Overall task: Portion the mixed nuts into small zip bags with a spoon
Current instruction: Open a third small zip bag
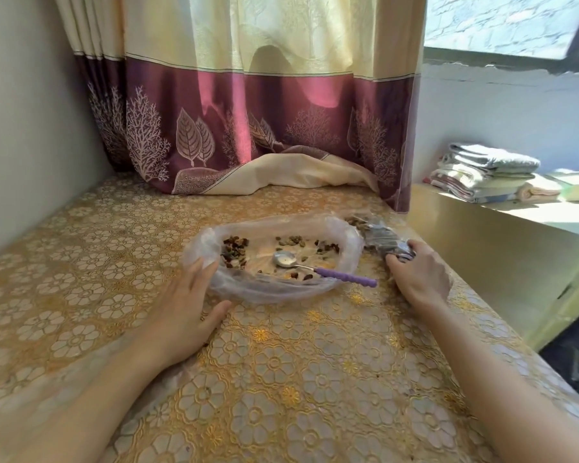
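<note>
Lying in the plastic-lined bowl (341, 235) among the nuts (234, 250), spoon (318, 267) (purple handle toward right hand (418, 275), nearer, gripping zip bags (381, 240)); left hand (188, 295) flat, fingers straight, against bowl's near-left rim.

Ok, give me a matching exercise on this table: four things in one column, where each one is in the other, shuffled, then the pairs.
Things
1. spoon
2. left hand
3. right hand
4. folded towels

Places
A. on the ledge under the window, far right
B. lying in the big clear bag among the nuts, purple handle over the rim
C. flat on the tablecloth, fingers against the bag's left edge
D. gripping the pile of small zip bags right of the big bag

Pairs: 1-B, 2-C, 3-D, 4-A
</note>
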